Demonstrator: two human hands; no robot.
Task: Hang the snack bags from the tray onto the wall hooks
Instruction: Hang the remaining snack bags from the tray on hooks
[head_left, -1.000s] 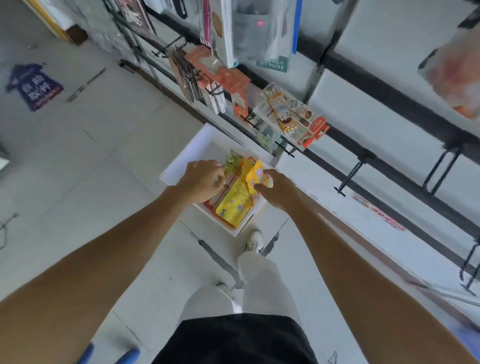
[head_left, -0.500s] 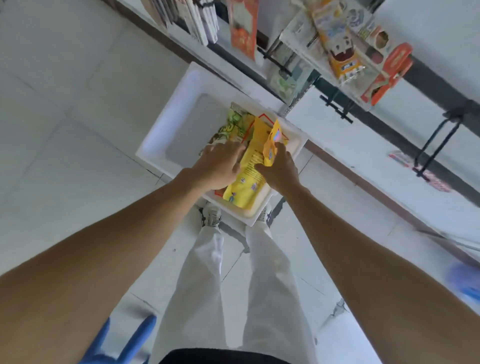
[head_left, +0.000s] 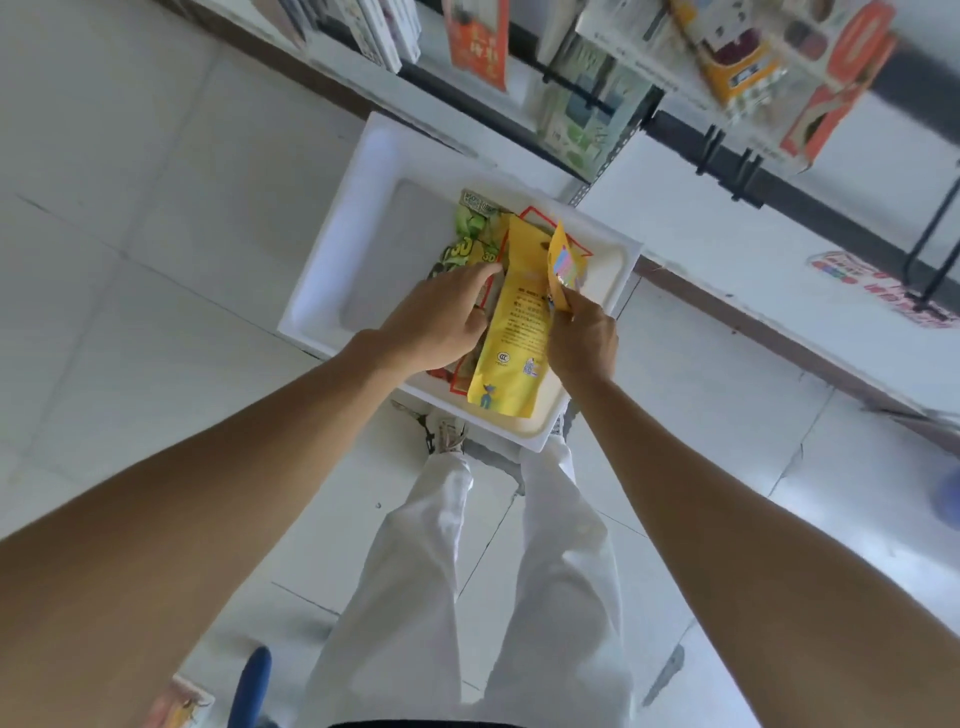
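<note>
Bags are heaped at the near end of the white tray (head_left: 332, 291), which is set on the floor below the wall rack. A small bag (head_left: 565, 262) is pinched at its near edge between thumb and fingers of the right hand (head_left: 584, 338) and is held upright, edge-on, just above the heap. The left hand (head_left: 441, 322) is laid over the heap with fingers nearly straight, the forefinger on a green bag (head_left: 467, 244) and the thumb by the edge of a long yellow bag (head_left: 514, 343); nothing is seen to be gripped by it.

The bags are judged light, thin and crinkly, easily bent and probably slippery against one another, so a neighbour may be dragged along when one is lifted. What appears to be a hang hole is seen near the far end of the yellow bag; that stiffer strip is judged the best place for a grip, with the hole left uncovered. Which end of the small bag is its header cannot be told. An empty hook (head_left: 930, 249) is seen on the wall to the right, well apart from the tray.
</note>
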